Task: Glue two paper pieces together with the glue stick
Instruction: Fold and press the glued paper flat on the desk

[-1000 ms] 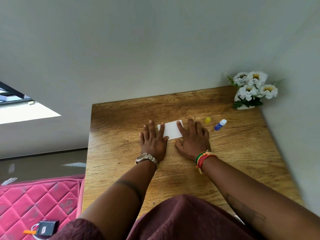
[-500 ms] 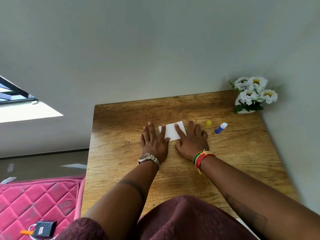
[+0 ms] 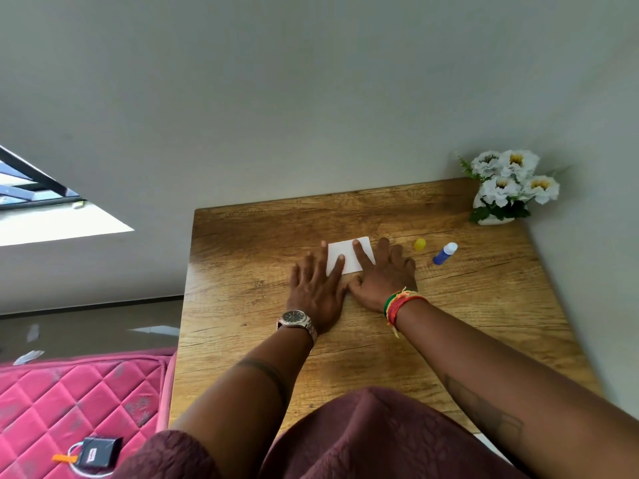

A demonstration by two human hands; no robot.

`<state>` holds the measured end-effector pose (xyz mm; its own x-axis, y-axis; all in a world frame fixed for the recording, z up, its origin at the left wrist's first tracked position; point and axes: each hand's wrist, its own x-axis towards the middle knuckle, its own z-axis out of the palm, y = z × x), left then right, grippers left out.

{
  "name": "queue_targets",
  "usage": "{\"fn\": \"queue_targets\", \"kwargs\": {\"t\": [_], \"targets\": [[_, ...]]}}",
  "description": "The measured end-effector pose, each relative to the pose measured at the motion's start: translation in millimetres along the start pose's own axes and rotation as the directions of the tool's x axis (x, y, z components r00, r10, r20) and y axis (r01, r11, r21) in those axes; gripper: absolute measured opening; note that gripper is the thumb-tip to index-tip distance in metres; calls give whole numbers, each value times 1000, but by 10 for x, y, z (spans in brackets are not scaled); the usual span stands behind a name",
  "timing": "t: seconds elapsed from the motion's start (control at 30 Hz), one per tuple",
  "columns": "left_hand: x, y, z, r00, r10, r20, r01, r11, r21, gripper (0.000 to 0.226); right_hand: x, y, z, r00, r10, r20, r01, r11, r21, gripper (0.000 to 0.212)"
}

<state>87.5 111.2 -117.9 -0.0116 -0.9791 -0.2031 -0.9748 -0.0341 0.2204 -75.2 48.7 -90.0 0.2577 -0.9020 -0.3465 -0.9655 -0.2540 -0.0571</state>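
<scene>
A white paper piece (image 3: 350, 254) lies flat in the middle of the wooden table (image 3: 466, 316). My left hand (image 3: 315, 292) rests flat with its fingers spread, its index finger on the paper's left part. My right hand (image 3: 383, 274) also lies flat, fingers apart, its index finger pressing the paper's right part. Whether one sheet or two stacked sheets lie there I cannot tell. To the right, untouched, the blue glue stick (image 3: 444, 253) lies on its side with its white tip uncovered, and its yellow cap (image 3: 419, 244) stands beside it.
A small white pot of white flowers (image 3: 508, 186) stands in the table's far right corner against the wall. Left of the table is a pink quilted mattress (image 3: 79, 406) with a small black device (image 3: 98, 451) on it.
Both hands stay flat on the paper. My left hand has slid a little to the right, its index finger now further onto the sheet. The view shifted slightly.
</scene>
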Motion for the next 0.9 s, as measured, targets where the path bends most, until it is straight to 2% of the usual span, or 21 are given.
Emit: {"fn": "queue_targets", "kwargs": {"t": [0.23, 0.43, 0.6, 0.8, 0.9], "targets": [[1, 10, 24, 996, -24, 85, 22, 999, 33, 76, -49, 10, 68, 998, 4, -67, -4, 1000, 7, 84], [-14, 17, -18, 993, -24, 114, 19, 999, 40, 77, -188, 72, 266, 993, -25, -116, 36, 994, 99, 67], [-11, 24, -53, 991, -23, 130, 19, 999, 34, 78, -201, 178, 289, 992, 7, -124, 11, 990, 144, 80], [-7, 24, -49, 990, -23, 137, 19, 999, 34, 78, -203, 192, 319, 990, -74, -118, 87, 990, 109, 69], [-2, -4, -52, 990, -8, 142, 2, 999, 38, 79, -211, 251, 324, 993, -64, -101, 76, 990, 121, 76]]}}
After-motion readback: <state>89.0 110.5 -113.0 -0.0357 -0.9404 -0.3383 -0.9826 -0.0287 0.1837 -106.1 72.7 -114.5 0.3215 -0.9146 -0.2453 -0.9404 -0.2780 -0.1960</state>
